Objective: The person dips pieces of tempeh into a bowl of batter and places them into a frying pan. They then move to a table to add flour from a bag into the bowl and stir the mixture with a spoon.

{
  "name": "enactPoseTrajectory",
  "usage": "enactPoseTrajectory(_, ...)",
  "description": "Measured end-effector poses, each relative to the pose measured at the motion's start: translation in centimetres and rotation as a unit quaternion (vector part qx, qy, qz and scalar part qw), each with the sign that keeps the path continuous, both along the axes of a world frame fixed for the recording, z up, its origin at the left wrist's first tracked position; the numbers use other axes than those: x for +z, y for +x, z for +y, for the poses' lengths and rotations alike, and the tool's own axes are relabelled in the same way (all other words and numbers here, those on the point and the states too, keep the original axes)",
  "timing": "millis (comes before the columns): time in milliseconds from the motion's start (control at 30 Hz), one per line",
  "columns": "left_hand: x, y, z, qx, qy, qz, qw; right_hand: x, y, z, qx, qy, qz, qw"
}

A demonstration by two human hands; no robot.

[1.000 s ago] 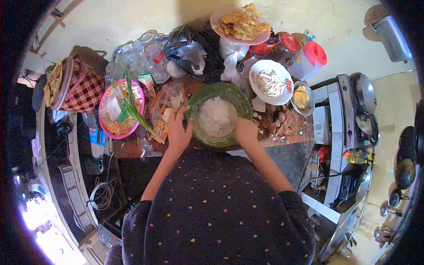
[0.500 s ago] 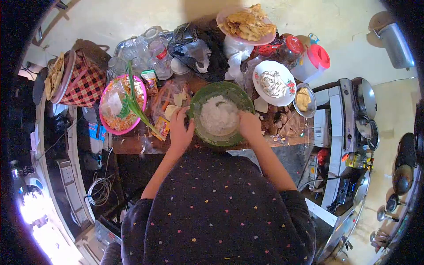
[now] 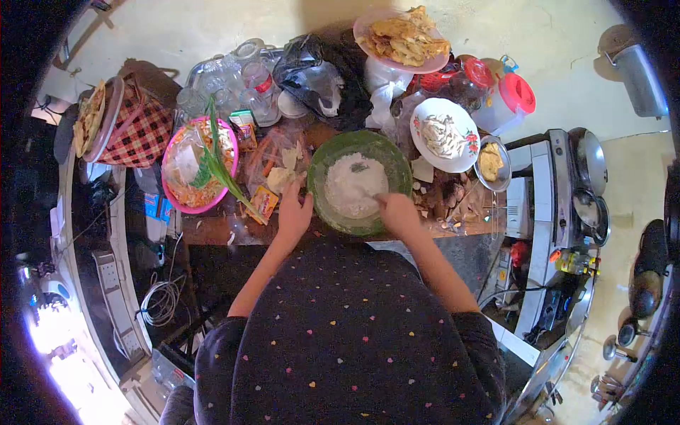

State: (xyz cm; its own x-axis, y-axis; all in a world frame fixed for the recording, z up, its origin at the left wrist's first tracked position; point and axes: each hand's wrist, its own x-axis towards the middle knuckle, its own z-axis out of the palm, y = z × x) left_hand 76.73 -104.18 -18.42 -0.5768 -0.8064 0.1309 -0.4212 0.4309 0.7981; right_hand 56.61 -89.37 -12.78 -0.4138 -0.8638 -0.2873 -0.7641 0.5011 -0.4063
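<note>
A green bowl holding white flour stands at the table's front edge, before my body. There is a small dark green patch in the flour. My right hand is closed at the bowl's right side, around the thin handle of what looks like a spoon. The other end of this utensil is lost in the flour. My left hand is beside the bowl's left rim, fingers stretched out and thumb against or very near the rim. A yellow packet lies to its left.
Left stands a pink-rimmed basin of shredded vegetables with green leaves on top. To the right are a floral plate of pale strips and a metal bowl. Behind sit a black plastic bag and a plate of flat fried pieces.
My right hand has shifted slightly down and left, and the flour's surface has been disturbed. The left fingers have moved a little away from the rim. The whole view has shifted slightly.
</note>
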Motion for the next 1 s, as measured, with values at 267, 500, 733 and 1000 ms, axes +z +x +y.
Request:
enactPoseTrajectory(267, 0.4, -0.2, 0.1, 0.008, 0.038, -0.01, 0.999, -3.6, -1.1, -1.8, -0.018, 0.004, 0.058, 0.998)
enactPoseTrajectory(500, 0.2, -0.2, 0.1, 0.014, 0.098, 0.012, 0.995, -1.4, -2.3, 0.4, -0.037, 0.066, 0.09, 0.993)
enactPoseTrajectory(733, 0.2, 1.6, -0.6, 0.06, 0.093, 0.016, 0.994, -3.4, -0.6, -1.0, -0.007, 0.041, 0.061, 0.997)
enactPoseTrajectory(1000, -0.9, 7.3, -2.8, 0.181, -0.03, -0.003, 0.983, -3.3, -1.8, -1.2, -0.025, 0.029, 0.118, 0.992)
